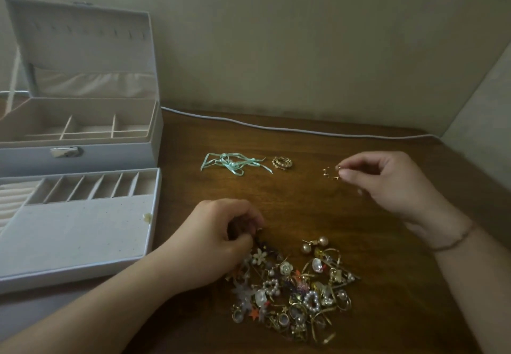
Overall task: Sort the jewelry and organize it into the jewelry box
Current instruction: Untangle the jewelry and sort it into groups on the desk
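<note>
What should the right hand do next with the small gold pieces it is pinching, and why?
Probably set them down where it hovers. The right hand pinches small gold pieces just above the table, in line with the green ribbon and gold ring-shaped piece already laid apart from the pile, which the left hand is picking at.

left hand curled; right hand pinching
</note>
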The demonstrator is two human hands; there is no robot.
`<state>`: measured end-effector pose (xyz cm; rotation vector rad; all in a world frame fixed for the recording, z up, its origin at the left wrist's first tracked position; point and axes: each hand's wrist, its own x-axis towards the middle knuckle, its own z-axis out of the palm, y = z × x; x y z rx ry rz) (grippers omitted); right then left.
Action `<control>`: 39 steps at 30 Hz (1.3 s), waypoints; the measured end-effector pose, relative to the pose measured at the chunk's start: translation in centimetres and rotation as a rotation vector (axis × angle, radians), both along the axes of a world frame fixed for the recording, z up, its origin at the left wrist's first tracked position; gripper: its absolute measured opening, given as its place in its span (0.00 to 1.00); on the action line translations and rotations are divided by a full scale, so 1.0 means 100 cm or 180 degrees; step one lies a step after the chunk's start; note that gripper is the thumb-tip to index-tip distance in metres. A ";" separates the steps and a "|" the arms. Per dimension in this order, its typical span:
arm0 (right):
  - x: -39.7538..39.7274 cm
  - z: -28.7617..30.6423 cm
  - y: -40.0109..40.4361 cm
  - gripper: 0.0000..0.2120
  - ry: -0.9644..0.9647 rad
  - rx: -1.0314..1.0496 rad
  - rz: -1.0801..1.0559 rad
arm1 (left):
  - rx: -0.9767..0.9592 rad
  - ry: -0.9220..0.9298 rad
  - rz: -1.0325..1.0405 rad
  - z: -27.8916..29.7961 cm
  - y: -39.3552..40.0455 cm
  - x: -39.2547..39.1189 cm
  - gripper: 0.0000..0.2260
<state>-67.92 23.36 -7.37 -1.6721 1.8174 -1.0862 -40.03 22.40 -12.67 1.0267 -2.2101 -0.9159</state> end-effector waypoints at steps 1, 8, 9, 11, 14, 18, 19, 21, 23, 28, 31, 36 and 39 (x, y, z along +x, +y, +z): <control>-0.006 -0.002 -0.010 0.05 0.0167 0.0020 -0.0199 | -0.0020 -0.0022 -0.0008 0.000 0.000 0.000 0.15; -0.003 -0.027 -0.061 0.07 0.2040 0.0378 -0.0703 | -0.0176 -0.0065 0.0011 0.002 0.002 -0.002 0.14; 0.000 -0.031 -0.066 0.07 0.2193 0.0405 -0.0696 | -0.0191 -0.0056 0.0020 0.002 0.001 -0.002 0.14; 0.004 -0.035 -0.073 0.08 0.2275 0.0384 -0.0698 | -0.0209 -0.0042 0.0028 0.002 0.001 -0.001 0.13; 0.003 -0.040 -0.078 0.11 0.2066 0.0306 -0.0619 | -0.0227 -0.0038 0.0051 0.001 0.002 -0.001 0.13; 0.005 -0.036 -0.067 0.12 0.1683 0.0290 -0.0367 | -0.0275 -0.0050 0.0110 0.002 0.003 -0.001 0.13; 0.008 -0.031 -0.059 0.12 0.1589 0.0275 -0.0234 | -0.0287 -0.0073 0.0112 0.001 0.003 -0.001 0.13; 0.013 -0.017 -0.033 0.09 0.1392 0.0273 0.0221 | -0.0279 -0.0106 0.0110 0.001 0.002 0.000 0.13; 0.017 -0.004 -0.001 0.07 0.1221 0.0380 0.0916 | -0.0266 -0.0081 0.0122 0.001 0.003 0.000 0.14; 0.018 0.005 0.038 0.07 0.1278 0.0510 0.2157 | -0.0417 -0.0097 0.0203 0.001 0.002 -0.001 0.16; 0.022 0.007 0.042 0.09 0.1566 0.0696 0.2591 | -0.0404 -0.0099 0.0260 0.002 0.001 -0.001 0.17; 0.034 0.006 0.047 0.15 0.2195 0.0891 0.2846 | 0.0270 0.0544 0.0480 0.003 -0.003 0.001 0.14; 0.034 0.009 0.048 0.12 0.2255 0.0974 0.2796 | 0.0467 0.0707 0.0282 0.002 -0.002 0.000 0.14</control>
